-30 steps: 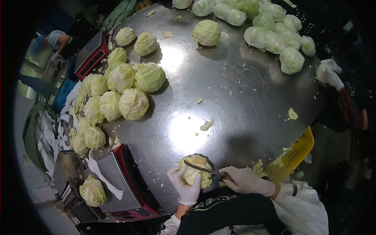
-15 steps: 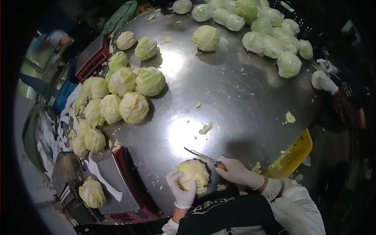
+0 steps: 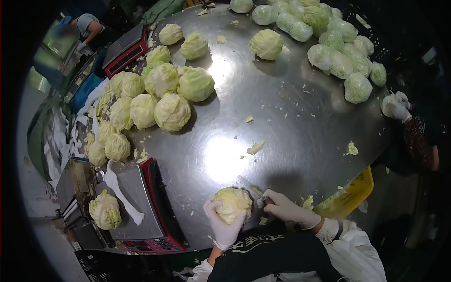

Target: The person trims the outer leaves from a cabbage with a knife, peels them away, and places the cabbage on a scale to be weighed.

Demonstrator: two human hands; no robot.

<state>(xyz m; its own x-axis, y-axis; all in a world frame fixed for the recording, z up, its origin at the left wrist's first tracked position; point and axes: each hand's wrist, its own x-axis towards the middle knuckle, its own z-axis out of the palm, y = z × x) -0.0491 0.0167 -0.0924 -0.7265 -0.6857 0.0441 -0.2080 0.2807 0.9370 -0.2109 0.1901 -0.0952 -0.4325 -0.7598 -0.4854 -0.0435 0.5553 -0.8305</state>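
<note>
Both of my hands wear white gloves at the near side of the metal table (image 3: 291, 141). My left hand (image 3: 227, 229) is closed around a pale green cabbage (image 3: 231, 203), thumb and fingers spread over its near and left sides. Just right of the cabbage, my right hand (image 3: 292, 210) grips a knife (image 3: 266, 201) by its handle. Its blade is smeared by motion and points up and left, beside the cabbage's far right edge. A loose leaf piece (image 3: 255, 148) lies farther in on the table.
Loose cabbages (image 3: 173, 112) crowd the left side. Plastic-wrapped cabbages (image 3: 358, 88) are piled at the back right, near a co-worker's gloved hands (image 3: 396, 106). A red-framed scale (image 3: 141, 207) at near left bears another cabbage (image 3: 104, 210). A yellow basket (image 3: 359, 190) stands at the right edge.
The view has shifted a little. My left hand has changed its hold and the cabbage sits turned in it. The knife blade has swung from a clear view into a blur.
</note>
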